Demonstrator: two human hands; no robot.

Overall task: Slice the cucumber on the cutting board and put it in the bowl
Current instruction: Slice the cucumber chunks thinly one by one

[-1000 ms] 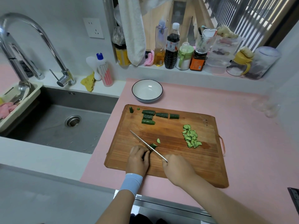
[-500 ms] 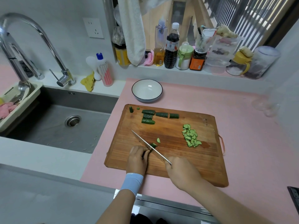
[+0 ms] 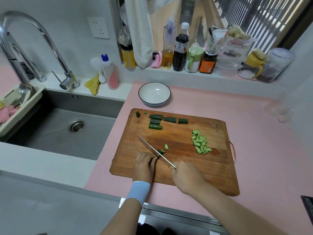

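Gripping slim steel knife (image 3: 149, 146) in right hand (image 3: 186, 177); pinning cucumber stub (image 3: 161, 152) under curled left hand (image 3: 144, 164) on grained wooden cutting board (image 3: 183, 163).

A short dark-green cucumber piece (image 3: 161, 152) lies on the wooden cutting board (image 3: 179, 165), pinned under the fingertips of the left hand (image 3: 144, 165), its cut end against the blade of the knife (image 3: 149, 146). One half-moon slice (image 3: 166, 146) lies just past it. A pile of pale slices (image 3: 200, 142) lies beyond the right hand (image 3: 186, 177). Five dark chunks (image 3: 155, 122) and two end bits (image 3: 138, 114) lie far ahead of the left hand. Beyond them the white, dark-rimmed bowl (image 3: 154, 94) stands upright on the table, off the board.
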